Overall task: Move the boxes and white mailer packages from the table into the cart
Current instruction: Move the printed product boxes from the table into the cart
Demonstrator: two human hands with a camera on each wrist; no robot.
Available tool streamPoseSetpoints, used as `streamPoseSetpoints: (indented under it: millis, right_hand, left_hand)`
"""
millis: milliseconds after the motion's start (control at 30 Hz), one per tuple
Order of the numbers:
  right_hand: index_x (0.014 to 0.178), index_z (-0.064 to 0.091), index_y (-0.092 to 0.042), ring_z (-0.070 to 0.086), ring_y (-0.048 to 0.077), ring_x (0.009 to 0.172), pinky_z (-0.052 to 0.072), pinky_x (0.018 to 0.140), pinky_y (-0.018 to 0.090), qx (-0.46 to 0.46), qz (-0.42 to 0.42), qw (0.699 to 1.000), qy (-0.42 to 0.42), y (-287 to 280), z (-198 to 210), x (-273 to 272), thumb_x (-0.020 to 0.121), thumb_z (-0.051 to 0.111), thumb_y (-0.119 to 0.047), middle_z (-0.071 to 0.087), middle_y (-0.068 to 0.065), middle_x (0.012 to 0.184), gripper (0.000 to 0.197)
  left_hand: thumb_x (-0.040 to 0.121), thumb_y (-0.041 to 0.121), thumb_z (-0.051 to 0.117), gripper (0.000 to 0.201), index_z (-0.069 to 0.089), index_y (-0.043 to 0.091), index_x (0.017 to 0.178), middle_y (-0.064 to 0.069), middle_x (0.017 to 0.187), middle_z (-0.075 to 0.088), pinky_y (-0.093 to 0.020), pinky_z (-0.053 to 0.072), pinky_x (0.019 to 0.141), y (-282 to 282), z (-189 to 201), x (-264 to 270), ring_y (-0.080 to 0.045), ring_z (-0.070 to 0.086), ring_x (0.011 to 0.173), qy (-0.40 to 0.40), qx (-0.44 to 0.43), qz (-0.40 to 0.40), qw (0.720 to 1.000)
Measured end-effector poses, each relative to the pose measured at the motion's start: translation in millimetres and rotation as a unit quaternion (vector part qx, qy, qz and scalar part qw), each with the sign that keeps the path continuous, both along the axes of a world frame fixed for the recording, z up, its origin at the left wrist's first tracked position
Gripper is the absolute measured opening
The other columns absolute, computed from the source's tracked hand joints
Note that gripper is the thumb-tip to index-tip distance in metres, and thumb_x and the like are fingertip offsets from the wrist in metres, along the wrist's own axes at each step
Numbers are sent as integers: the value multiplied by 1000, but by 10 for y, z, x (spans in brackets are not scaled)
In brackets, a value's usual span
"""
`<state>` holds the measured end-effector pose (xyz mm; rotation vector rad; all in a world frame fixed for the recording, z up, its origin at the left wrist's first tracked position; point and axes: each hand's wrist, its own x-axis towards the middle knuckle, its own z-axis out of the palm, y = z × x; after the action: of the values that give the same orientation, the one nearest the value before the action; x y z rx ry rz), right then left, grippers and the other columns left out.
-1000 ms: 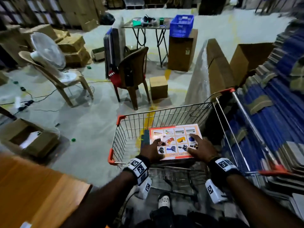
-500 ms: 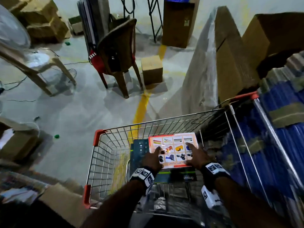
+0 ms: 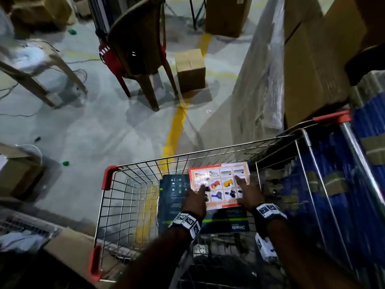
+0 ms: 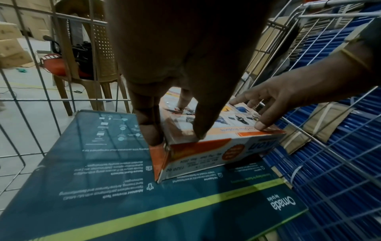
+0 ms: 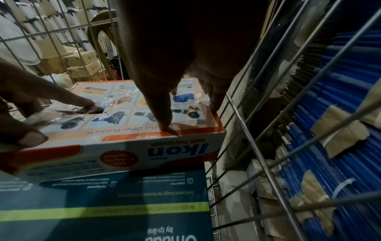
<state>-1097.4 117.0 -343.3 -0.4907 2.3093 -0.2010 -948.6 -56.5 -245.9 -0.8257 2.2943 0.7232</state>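
Observation:
An orange-and-white picture box lies flat on a dark teal Omada box inside the wire cart, against its right wall. My left hand holds the box's left edge: in the left wrist view the thumb lies on top and the fingers run down the side. My right hand holds the right edge, with the thumb on the lid and the fingers over the far side by the wires. The teal box sticks out toward me.
Left of the teal box the cart floor shows bare wire. Blue bundled stacks press on the cart's right side. Ahead stand a wrapped cardboard stack, a brown chair and a small carton. A cardboard box sits left.
Both hands have lowered the orange box from the cart's rim height down onto the teal box. The head view has tilted down and closer to the cart.

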Motion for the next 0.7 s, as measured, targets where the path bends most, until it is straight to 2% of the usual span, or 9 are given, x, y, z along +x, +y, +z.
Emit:
streamPoseSetpoints:
  millis: [33, 100, 200, 333, 367, 467, 567, 633, 700]
  right_hand:
    - [150, 3, -48, 20, 36, 146, 35, 112, 45, 5, 2, 1000, 6, -38, 196, 55, 75, 76, -31, 8, 15, 162, 106]
    - [151, 6, -45, 20, 37, 146, 35, 113, 43, 10, 6, 1000, 9, -63, 375, 111, 79, 74, -29, -6, 16, 162, 101]
    - [153, 15, -38, 20, 37, 146, 31, 115, 42, 6, 15, 1000, 3, -91, 543, 172, 80, 73, -31, -14, 15, 160, 93]
    - [151, 26, -34, 16, 32, 147, 25, 117, 38, -16, 28, 999, 0, -153, 824, 332, 85, 69, -32, -10, 13, 161, 79]
    - [151, 27, -34, 17, 31, 147, 25, 117, 38, -22, 33, 999, 4, -173, 915, 386, 86, 68, -33, -7, 14, 162, 77]
    - [148, 34, -30, 31, 32, 142, 32, 114, 38, -44, 47, 998, 23, -216, 1219, 554, 84, 69, -35, 6, 19, 160, 73]
    - [142, 42, -31, 49, 33, 127, 40, 107, 39, -75, 55, 995, 35, -208, 1533, 756, 80, 71, -36, 23, 19, 153, 69]
    - [140, 45, -30, 54, 34, 121, 42, 105, 40, -92, 61, 993, 49, -178, 1741, 914, 81, 71, -35, 26, 18, 149, 65]
    - [141, 45, -29, 50, 35, 125, 41, 106, 41, -97, 72, 991, 65, -137, 1945, 1098, 82, 70, -35, 27, 17, 148, 64]
  left_hand:
    - [92, 6, 55, 75, 18, 31, 152, -24, 151, 22, -37, 47, 93, 10, -5, -2, -35, 55, 120, -9, -4, -3, 1000]
    - [91, 9, 57, 80, 12, 32, 154, -28, 152, 18, -43, 48, 97, 13, 10, -2, -40, 50, 124, -24, -10, -15, 1000]
    - [90, 16, 60, 77, 17, 36, 150, -23, 148, 28, -42, 49, 93, -1, 86, 37, -37, 53, 121, -17, -12, -22, 1000]
    - [90, 28, 63, 75, 20, 33, 151, -24, 152, 24, -43, 47, 96, -44, 231, 116, -39, 52, 123, 7, -40, -45, 998]
    - [91, 30, 63, 73, 22, 32, 151, -23, 150, 27, -43, 47, 96, -39, 289, 138, -39, 50, 124, 15, -41, -45, 998]
    - [90, 34, 64, 66, 32, 31, 147, -19, 142, 37, -43, 46, 95, -6, 521, 228, -38, 48, 125, 47, -46, -58, 996]
    - [87, 38, 67, 63, 40, 32, 143, -18, 140, 42, -43, 47, 98, 49, 739, 392, -37, 50, 122, 80, -50, -71, 993]
    - [87, 38, 67, 64, 40, 29, 144, -18, 140, 44, -42, 45, 100, 100, 881, 531, -36, 49, 124, 95, -45, -65, 992]
    - [87, 40, 67, 66, 39, 26, 146, -19, 140, 43, -41, 43, 102, 153, 1036, 703, -37, 47, 126, 112, -46, -59, 991]
